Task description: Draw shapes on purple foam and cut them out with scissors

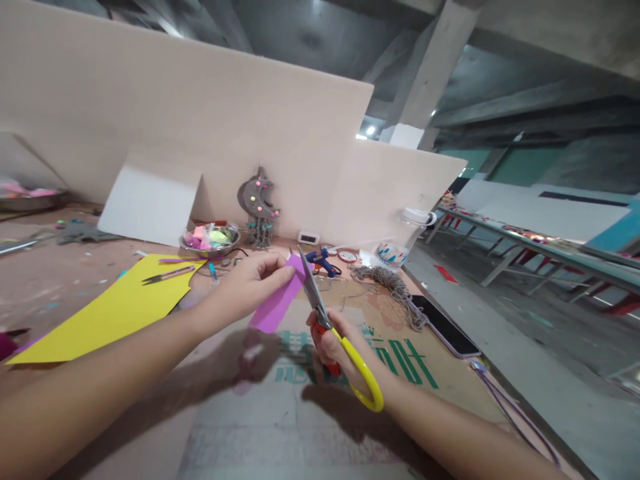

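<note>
My left hand [255, 283] pinches a strip of purple paper [277, 304] near its upper end, above the cardboard. In my right hand [340, 337] is a pair of scissors [315, 297] with red and yellow handles. Its blades point up and away, slightly parted, at the upper end of the purple strip. Whether the paper lies between the blades is hard to make out. Left of my left hand lies a sheet of yellow paper [115, 310], with a craft knife [169, 275] on it.
Behind my hands stand a bowl of coloured clay [210, 239], a grey moon ornament [259, 200], a small digital clock [308, 238] and a blue glue gun [325, 261]. Grey cord [393, 287], a phone [445, 325] and a plastic cup [404, 237] line the right edge. A board [190, 113] closes off the back.
</note>
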`<state>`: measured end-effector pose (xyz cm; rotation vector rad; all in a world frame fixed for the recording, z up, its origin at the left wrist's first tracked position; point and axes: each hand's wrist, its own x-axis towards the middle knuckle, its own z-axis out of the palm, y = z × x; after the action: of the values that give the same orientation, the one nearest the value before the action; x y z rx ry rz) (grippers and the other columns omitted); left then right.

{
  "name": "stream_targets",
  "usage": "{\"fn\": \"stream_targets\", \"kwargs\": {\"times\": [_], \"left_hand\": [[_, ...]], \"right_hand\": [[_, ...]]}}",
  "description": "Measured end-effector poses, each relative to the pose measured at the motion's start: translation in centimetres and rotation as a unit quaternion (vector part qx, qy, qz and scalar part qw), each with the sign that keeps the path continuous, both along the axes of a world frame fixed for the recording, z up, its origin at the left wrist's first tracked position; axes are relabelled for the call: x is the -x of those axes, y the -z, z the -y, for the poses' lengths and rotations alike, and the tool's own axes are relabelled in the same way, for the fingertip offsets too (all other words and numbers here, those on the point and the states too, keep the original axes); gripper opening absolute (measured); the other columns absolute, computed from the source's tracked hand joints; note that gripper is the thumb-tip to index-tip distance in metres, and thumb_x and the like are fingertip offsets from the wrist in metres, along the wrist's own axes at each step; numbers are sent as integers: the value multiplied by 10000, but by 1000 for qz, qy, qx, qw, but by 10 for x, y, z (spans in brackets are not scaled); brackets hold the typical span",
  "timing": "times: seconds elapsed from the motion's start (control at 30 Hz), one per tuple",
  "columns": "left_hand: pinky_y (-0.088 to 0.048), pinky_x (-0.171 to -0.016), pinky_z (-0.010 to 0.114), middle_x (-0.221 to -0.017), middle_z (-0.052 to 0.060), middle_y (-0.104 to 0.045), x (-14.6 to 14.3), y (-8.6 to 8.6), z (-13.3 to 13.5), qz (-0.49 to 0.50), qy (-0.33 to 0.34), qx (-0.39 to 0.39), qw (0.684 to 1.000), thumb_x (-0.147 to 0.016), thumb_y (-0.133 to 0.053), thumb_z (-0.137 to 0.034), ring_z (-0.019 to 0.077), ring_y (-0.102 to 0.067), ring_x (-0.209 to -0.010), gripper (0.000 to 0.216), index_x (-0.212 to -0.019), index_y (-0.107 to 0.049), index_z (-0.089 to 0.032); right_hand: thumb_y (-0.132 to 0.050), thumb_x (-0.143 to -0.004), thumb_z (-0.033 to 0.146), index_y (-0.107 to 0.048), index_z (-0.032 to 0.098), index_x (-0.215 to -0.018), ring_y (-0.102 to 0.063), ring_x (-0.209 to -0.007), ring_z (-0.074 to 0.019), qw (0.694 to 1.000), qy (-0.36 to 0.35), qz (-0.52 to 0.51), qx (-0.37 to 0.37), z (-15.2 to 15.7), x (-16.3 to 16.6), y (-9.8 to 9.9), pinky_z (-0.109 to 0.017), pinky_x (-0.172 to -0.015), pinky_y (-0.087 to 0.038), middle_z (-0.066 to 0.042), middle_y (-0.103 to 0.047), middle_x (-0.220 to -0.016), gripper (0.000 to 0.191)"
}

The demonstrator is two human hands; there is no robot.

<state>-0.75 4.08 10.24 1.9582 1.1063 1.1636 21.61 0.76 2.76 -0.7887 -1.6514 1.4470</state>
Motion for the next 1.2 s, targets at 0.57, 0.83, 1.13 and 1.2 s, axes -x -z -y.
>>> {"fn": "stream_targets", "kwargs": {"times": [0.57, 0.83, 1.13, 1.2], "left_hand": [[-315, -518, 224, -611, -62, -425, -5, 8, -2, 58, 0, 87, 995, -889, -529, -358, 101, -411, -556, 274, -671, -465, -205], [-333, -535, 222, -644, -56, -456, 0, 12, -9, 82, 18, 136, 987, -900, -544, -388, 98, -433, -577, 279, -706, -499, -193], [-350, -539, 221, -652, -49, -476, -4, 5, -1, 67, -7, 111, 992, -891, -550, -368, 108, -457, -596, 245, -719, -511, -198], [-345, -535, 222, -648, -46, -482, -6, 1, -1, 45, -14, 94, 994, -887, -547, -350, 112, -462, -596, 231, -714, -511, -201]], "right_hand": [[-484, -913, 742, -479, 204, -1175, -314, -573, -94, 996, -81, 23, 11, -7, -8, -5, -226, -488, -325, 46, -374, -771, 598], [-502, -898, 749, -511, 211, -1175, -342, -615, -106, 996, -69, 46, 18, -10, -7, -10, -237, -516, -337, 21, -411, -817, 605], [-516, -901, 734, -491, 223, -1149, -358, -570, -97, 996, -65, 27, 47, -7, -3, -12, -232, -486, -416, 42, -385, -781, 569], [-516, -896, 740, -490, 222, -1134, -377, -568, -98, 996, -65, 31, 45, -6, -4, -12, -236, -482, -423, 39, -388, -785, 570]]}}
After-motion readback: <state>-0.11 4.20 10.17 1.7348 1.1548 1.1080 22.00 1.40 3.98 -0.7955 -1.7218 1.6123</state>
